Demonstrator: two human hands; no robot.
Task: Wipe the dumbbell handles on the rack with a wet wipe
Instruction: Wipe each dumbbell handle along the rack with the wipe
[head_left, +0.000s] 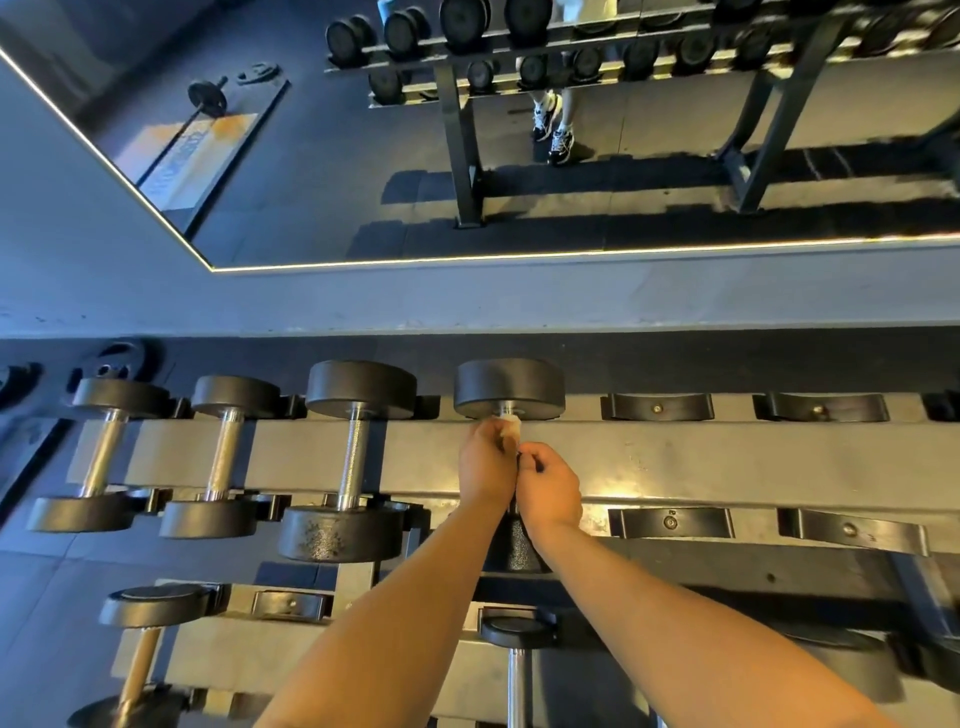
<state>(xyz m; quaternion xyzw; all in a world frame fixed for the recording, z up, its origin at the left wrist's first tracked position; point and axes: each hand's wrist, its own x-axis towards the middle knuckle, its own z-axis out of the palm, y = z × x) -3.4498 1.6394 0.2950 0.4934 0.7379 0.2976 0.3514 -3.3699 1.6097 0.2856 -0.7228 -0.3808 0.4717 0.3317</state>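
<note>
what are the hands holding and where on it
The left hand grips a white wet wipe wrapped round the chrome handle of the fourth black dumbbell, near its far head. The right hand seems curled round the handle's nearer part.

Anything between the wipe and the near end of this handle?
Yes. The right hand seems curled round the handle just nearer than the left hand, which holds the wet wipe at the far end, by the dumbbell head. It covers the stretch the wipe must travel next. Nothing else visible blocks it.
</note>
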